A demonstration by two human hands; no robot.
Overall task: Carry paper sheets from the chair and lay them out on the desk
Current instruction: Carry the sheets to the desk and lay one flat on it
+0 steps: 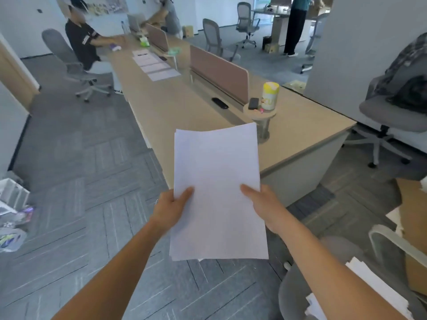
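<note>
The left hand (169,210) and right hand (264,207) each pinch a side edge of the paper stack (217,172), thumbs on top, fingers hidden underneath. The stack is held in the air, just short of the worktop's (184,107) near end.

This is an open-plan office. A long shared desk (184,112) in light wood is divided by low pink screens (219,70). Grey swivel chairs (57,49) stand on grey carpet tiles (80,162), and a seated person (83,42) sits at the far end of the desk.
</note>
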